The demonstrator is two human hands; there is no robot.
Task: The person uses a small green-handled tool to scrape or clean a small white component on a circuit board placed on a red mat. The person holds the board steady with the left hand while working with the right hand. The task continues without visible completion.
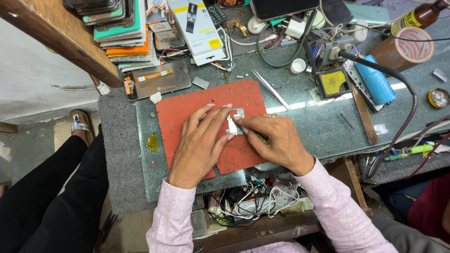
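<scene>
A small silver metal part lies on a red work mat in the head view. My left hand rests flat on the mat with its fingertips pressing the part's left side. My right hand comes in from the right, its fingertips on the part, and it grips a thin green-handled tool that is mostly hidden under the fingers. Both wrists wear pale pink sleeves.
Metal tweezers lie behind the mat. A phone screen panel lies at the back left near stacked boxes. A soldering stand with a yellow sponge, a blue iron handle and a tape roll crowd the right. Tangled cables sit below the desk edge.
</scene>
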